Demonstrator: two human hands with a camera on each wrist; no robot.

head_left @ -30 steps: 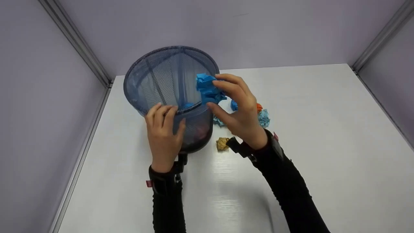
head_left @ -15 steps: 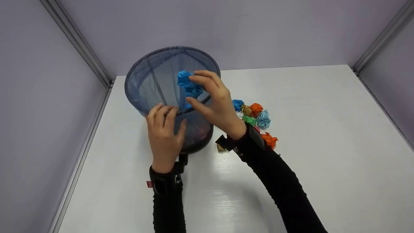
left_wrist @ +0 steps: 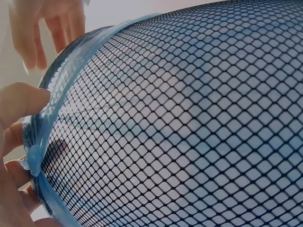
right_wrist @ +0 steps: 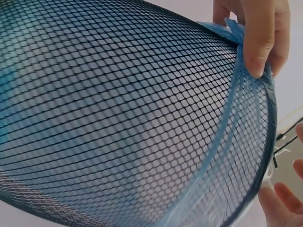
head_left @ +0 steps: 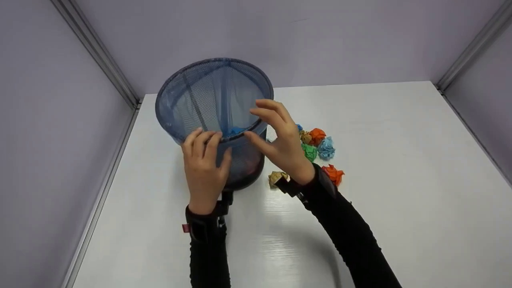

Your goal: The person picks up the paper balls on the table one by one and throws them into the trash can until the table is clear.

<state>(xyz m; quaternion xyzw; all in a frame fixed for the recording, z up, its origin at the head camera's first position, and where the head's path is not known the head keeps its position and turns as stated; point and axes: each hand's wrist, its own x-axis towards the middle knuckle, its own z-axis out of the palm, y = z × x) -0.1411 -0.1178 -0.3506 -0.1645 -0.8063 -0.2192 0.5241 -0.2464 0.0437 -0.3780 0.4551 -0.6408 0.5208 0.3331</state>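
A dark mesh wastebasket [head_left: 246, 162] lined with a thin blue plastic bag [left_wrist: 52, 113] stands at the left of the table, tilted with its mouth facing up. My left hand [head_left: 203, 172] grips its near rim, thumb outside and fingers over the edge. Crumpled blue paper [head_left: 236, 131] shows inside, low behind the rim. At the right side of the mouth is my right hand [head_left: 284, 144], fingers spread and holding nothing, thumb by the rim. The right wrist view has the left hand's thumb [right_wrist: 258, 52] against the bag's folded edge.
Right of the basket lie several crumpled paper balls: orange [head_left: 317, 136], light blue [head_left: 326, 148], green [head_left: 309, 152], another orange one [head_left: 333, 175] beside the right sleeve. A tan ball [head_left: 277, 179] sits near the basket's base. Walls [head_left: 256, 32] border the white table [head_left: 400, 180].
My right hand carried the crumpled blue paper left over the mouth and let it go, then drew back right to the rim. The left hand kept its grip on the rim.
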